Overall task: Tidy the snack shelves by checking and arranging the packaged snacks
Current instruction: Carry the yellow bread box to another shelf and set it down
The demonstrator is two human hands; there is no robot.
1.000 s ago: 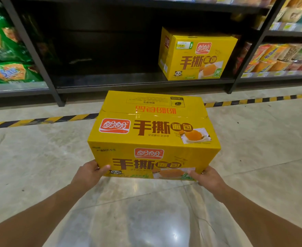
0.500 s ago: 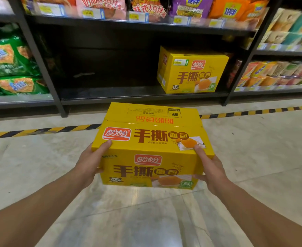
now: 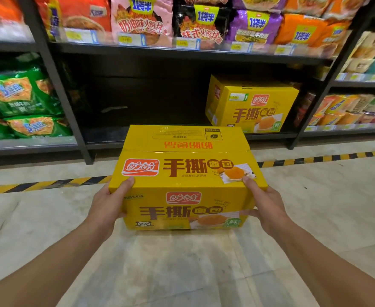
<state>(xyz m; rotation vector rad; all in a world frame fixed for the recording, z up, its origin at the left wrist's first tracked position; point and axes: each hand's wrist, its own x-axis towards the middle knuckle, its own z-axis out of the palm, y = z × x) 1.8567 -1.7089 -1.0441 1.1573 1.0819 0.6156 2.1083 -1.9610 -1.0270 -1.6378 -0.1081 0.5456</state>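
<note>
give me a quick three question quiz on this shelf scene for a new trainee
1. True or false: the left hand and right hand both grip the held carton.
2. Where does the second carton stand? A) on the floor B) on the bottom shelf, towards its right end C) on the top shelf
3. Fill in: the bags on the far-left shelves are mostly ____.
Key: 1 true; 2 B; 3 green.
</note>
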